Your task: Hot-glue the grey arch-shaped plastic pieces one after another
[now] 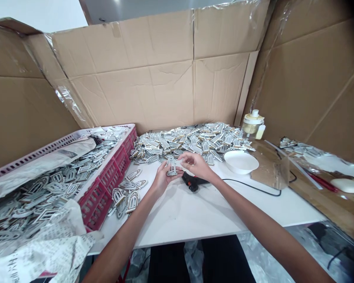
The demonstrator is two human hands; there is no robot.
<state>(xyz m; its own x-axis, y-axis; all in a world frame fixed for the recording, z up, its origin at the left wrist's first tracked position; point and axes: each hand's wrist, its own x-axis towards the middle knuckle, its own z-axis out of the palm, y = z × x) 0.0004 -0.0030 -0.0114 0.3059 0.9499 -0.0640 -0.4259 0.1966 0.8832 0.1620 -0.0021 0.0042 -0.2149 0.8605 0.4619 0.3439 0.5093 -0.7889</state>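
Note:
My left hand (162, 177) holds a small grey arch-shaped piece (172, 166) upright above the white table (194, 212). My right hand (194, 164) pinches the same piece from its right side. Both hands are closed on it. A black tool with a cord (193, 182) lies on the table just under my right hand. A few loose arch pieces (129, 192) lie to the left of my left hand.
A red crate (106, 181) lined with newspaper and full of grey pieces stands at the left. A big heap of pieces (191, 142) lies behind the hands. A white bowl (241, 161) and a bottle (253, 124) sit at the right. Cardboard walls surround the table.

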